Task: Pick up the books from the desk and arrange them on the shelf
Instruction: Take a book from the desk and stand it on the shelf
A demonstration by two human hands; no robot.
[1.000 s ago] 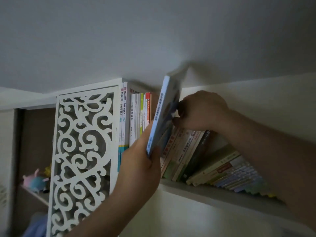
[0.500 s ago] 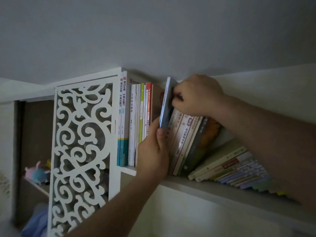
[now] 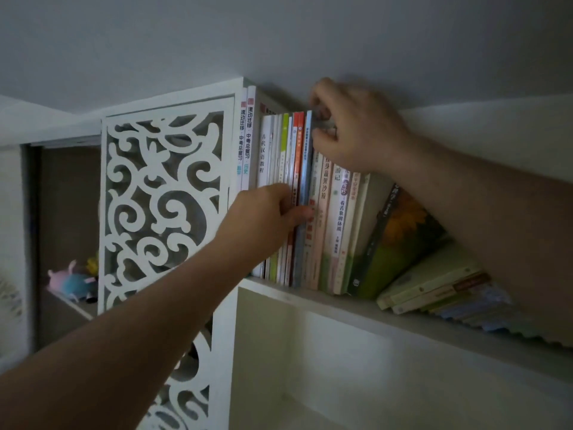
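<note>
A thin blue book (image 3: pixel 307 156) stands upright on the white shelf (image 3: pixel 341 308), slotted between an orange-spined book (image 3: pixel 298 150) and a row of pale books (image 3: pixel 328 218). My left hand (image 3: pixel 266 218) holds the blue book's spine low down, thumb across it and fingers curled against the books to its left. My right hand (image 3: pixel 356 125) grips the tops of the books just right of the blue one, fingers curled over their upper edges. Further right, a dark green book (image 3: pixel 393 243) leans, and several flatter books (image 3: pixel 440 287) lie tilted.
A white fretwork panel (image 3: pixel 164 200) closes the shelf's left end. Behind it a lower shelf holds soft toys (image 3: pixel 73 282). The ceiling (image 3: pixel 279 41) sits close above the book tops. A white wall niche (image 3: pixel 341 367) lies below the shelf.
The blue book went from tilted and raised above the row to upright and pushed in among the books. My left hand slid up its spine; my right hand moved to the neighbouring books' tops.
</note>
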